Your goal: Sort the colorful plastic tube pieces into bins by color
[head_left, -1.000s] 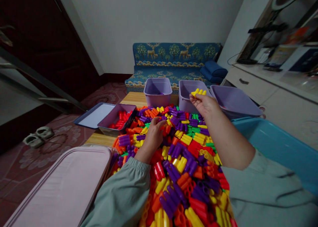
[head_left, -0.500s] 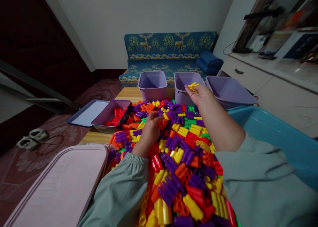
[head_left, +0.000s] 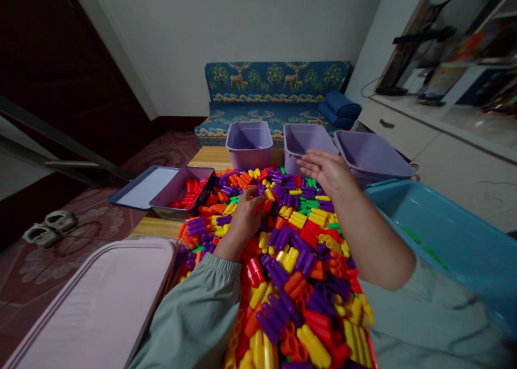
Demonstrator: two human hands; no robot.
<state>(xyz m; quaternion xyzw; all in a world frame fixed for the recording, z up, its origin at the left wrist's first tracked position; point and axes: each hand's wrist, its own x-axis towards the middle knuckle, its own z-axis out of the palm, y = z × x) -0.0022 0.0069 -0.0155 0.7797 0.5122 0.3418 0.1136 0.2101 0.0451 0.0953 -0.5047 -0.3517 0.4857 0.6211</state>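
A heap of bullet-shaped plastic toy pieces (head_left: pixel 288 258) in purple, yellow, red, orange and green covers the table. Over its far part, my left hand (head_left: pixel 245 215) hovers low with fingers curved and apart, close to some orange and red pieces; no piece shows in its grasp. My right hand (head_left: pixel 329 172) is raised at the near rim of the middle purple bin (head_left: pixel 291 152), fingers stretched out and palm bare. That bin's floor is partly hidden by its front wall and my hand.
A purple bin (head_left: pixel 249 156) stands left of the middle one, another purple bin (head_left: pixel 374 156) right. A blue tub (head_left: pixel 452 218) holding green pieces is at the right. On the left are a tin (head_left: pixel 172 211) with red pieces, its lid (head_left: pixel 143 186), and a pink-lidded box (head_left: pixel 105 293).
The yellow pieces have left my right hand, which has drawn back slightly down from over the middle bin. My left hand stays nearly in place, its fingers a little more spread.
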